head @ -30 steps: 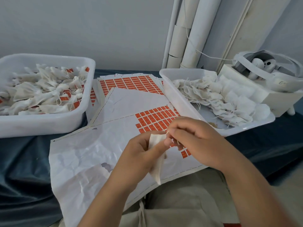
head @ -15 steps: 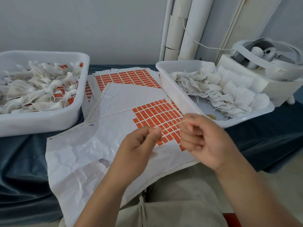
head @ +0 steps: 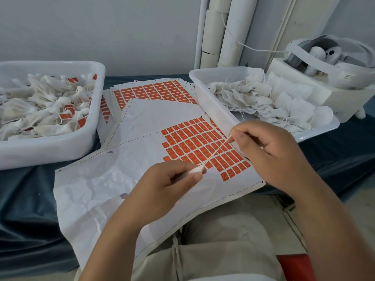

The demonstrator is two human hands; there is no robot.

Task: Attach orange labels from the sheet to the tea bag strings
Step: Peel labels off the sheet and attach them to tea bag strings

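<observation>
My left hand [head: 166,185] pinches the top of a white tea bag [head: 196,169]; most of the bag is hidden in the fist. Its thin string [head: 216,152] runs taut up and right to my right hand [head: 269,153], which pinches the free end between thumb and forefinger. Both hands hover over a crumpled white label sheet [head: 97,185] whose right part still carries rows of orange labels [head: 194,142]. A second sheet [head: 152,92] full of orange labels lies behind it.
A white tub [head: 50,151] at the left holds tea bags with orange labels on them. A white tray [head: 215,110] at the right holds unlabelled bags. Behind that sit a white box [head: 300,92] with a headset, and white tubes [head: 223,31] against the wall. Blue cloth [head: 24,209] covers the table.
The hands have drawn apart, pulling the string out straight between them. The tea bag that hung from the left fingers is now mostly tucked in the fist. The view has shifted slightly.
</observation>
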